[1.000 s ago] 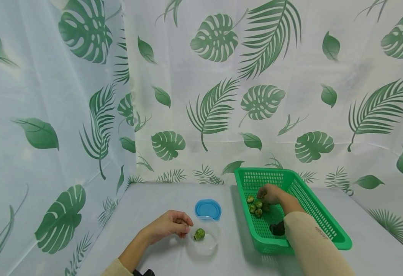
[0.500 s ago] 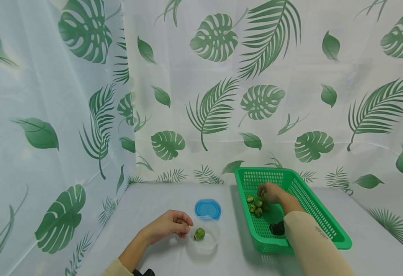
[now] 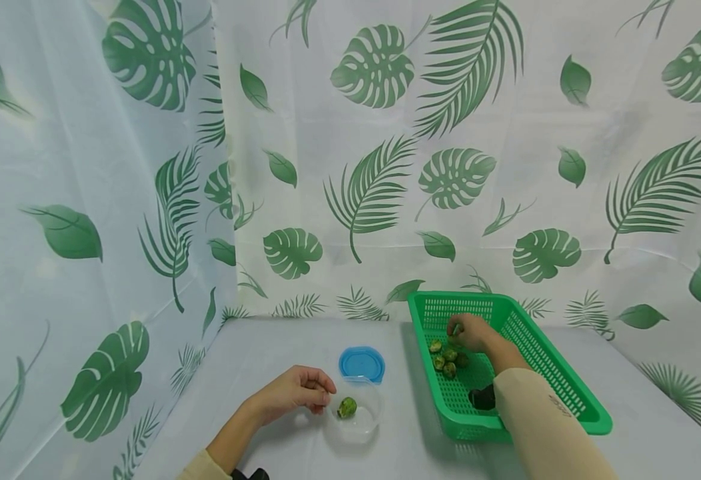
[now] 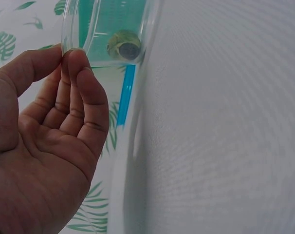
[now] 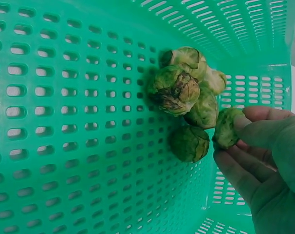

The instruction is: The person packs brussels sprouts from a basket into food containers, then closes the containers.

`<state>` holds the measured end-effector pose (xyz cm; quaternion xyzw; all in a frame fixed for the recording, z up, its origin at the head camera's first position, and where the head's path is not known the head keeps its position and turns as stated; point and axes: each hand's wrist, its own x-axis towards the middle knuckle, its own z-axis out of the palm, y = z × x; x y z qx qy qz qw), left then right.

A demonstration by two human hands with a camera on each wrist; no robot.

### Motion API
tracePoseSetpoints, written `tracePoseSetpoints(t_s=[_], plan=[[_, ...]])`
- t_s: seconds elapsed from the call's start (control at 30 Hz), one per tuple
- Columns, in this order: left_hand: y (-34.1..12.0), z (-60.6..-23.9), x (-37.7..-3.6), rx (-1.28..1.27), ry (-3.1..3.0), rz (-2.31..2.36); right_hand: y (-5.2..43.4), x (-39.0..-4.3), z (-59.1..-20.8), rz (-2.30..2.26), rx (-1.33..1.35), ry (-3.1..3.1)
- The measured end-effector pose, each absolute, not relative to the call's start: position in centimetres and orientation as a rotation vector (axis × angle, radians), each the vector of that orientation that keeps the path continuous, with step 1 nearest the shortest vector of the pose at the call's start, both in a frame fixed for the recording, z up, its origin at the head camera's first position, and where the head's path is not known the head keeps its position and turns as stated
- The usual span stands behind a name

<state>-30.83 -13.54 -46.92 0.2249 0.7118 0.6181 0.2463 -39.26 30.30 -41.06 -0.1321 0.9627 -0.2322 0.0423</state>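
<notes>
right grip [image 5: 235, 134] pinches a leafy round sprout [image 5: 227, 127]; left grip [image 4: 72, 61] seemingly pinches the clear tub's rim [image 4: 74, 29].

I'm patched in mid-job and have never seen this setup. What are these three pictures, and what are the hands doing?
No machine here: a person works with bare hands, wearing three cameras. The wide picture comes from the head; the two close-ups come from each wrist. On the grey table stand a green basket of Brussels sprouts, a blue lid and a clear container holding one sprout. The left hand holds the container's rim with its fingers. The right hand, inside the basket, pinches a sprout just beside the pile.
</notes>
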Motion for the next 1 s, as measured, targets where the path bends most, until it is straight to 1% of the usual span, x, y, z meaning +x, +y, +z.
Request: tracePoseSetpoints(t_s=[0.3,0.53,1.0], plan=[[-13.6,-46.9,-30.8,0.606,1.945,1.683,29.8,-38.8,-40.7,-0.751,-0.399,2.963],[-13.5,-46.8,-30.7,0.602,1.951,1.68,29.9,-39.1,-40.9,-0.746,-0.448,3.0],[-13.6,-46.6,-30.7,0.592,1.941,1.68,28.5,-39.3,-39.5,-0.811,-0.529,3.074]])
